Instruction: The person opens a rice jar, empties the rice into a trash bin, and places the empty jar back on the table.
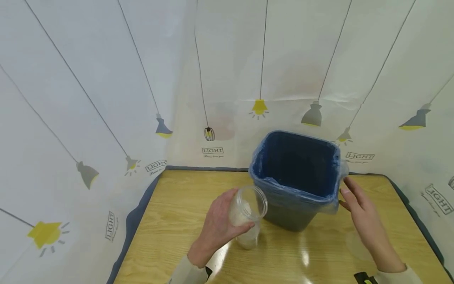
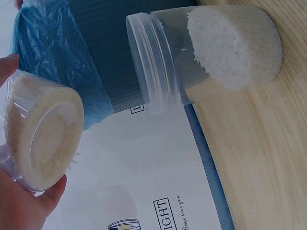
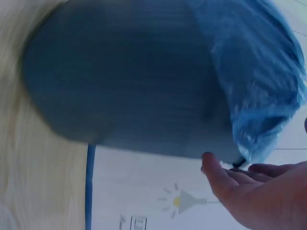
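My left hand (image 1: pixel 221 221) grips a clear jar (image 1: pixel 253 201) with its open mouth upward. Pale rice-like grains fill the lower part, and the left wrist view shows its round base (image 2: pixel 50 139) tilted. Below it a second clear jar (image 2: pixel 225 52) stands on the table, partly filled with white grains, a translucent screw band at its top. My right hand (image 1: pixel 365 221) is at the right side of a dark bin (image 1: pixel 291 217) lined with a blue plastic bag (image 1: pixel 294 191). Its fingers are loosely extended, fingertips right at the bag's hanging corner (image 3: pixel 259 139).
A faint translucent disc (image 1: pixel 358 246) lies on the wooden table (image 1: pixel 170 221) beside my right forearm. White sheeting (image 1: pixel 220 86) printed with hanging lamps rises behind the bin and along both sides of the table.
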A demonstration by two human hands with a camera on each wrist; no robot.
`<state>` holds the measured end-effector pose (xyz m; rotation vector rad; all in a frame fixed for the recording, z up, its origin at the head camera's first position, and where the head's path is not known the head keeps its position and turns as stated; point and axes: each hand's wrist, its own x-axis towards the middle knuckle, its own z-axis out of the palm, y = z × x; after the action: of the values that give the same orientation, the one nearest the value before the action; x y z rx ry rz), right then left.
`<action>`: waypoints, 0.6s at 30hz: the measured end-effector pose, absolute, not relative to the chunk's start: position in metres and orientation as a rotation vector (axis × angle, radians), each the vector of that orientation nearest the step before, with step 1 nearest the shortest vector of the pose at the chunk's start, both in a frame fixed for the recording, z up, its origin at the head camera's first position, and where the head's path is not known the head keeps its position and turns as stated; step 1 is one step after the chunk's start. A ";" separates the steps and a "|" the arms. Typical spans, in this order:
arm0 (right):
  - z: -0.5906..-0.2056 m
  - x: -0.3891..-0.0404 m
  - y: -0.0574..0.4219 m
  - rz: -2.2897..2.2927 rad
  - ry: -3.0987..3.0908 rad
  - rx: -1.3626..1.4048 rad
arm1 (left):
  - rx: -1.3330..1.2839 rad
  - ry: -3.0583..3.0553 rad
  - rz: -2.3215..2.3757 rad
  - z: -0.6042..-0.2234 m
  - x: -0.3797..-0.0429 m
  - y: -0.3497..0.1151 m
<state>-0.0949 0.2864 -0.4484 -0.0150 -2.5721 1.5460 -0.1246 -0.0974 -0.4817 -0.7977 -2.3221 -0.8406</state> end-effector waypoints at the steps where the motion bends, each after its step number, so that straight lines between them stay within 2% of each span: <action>1: -0.446 -0.097 0.284 1.608 -2.558 0.004 | -0.793 -2.315 -0.844 -0.481 -0.125 -0.098; 10: -0.440 -0.105 0.273 1.773 -2.631 -0.067 | -0.767 -2.282 -0.853 -0.480 -0.128 -0.099; 18: -0.440 -0.108 0.272 1.840 -2.616 -0.043 | -0.777 -2.227 -0.819 -0.463 -0.140 -0.108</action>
<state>-0.1077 0.2721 -0.4400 -0.0429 -2.6163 1.8401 -0.1403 -0.1080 -0.4625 -0.7765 -2.2272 -0.8191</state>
